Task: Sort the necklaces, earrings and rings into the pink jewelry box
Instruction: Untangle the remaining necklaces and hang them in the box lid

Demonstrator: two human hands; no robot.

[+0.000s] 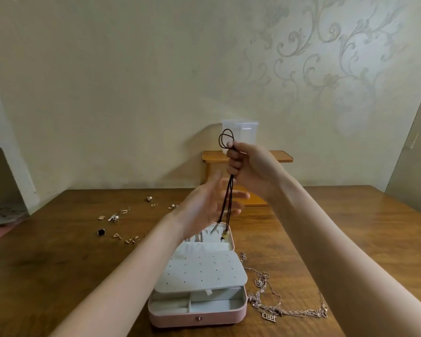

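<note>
One dark cord necklace, gripped in curled right hand fingers, hanging down past the relaxed, spread left hand fingers; pendant above open pink jewelry box.

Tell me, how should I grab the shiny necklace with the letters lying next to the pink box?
Pinch the letter pendant of the silver necklace, coming straight down from above with two fingers. It lies flat on the table, and its chain is tangled with others, so lift slowly.
</note>
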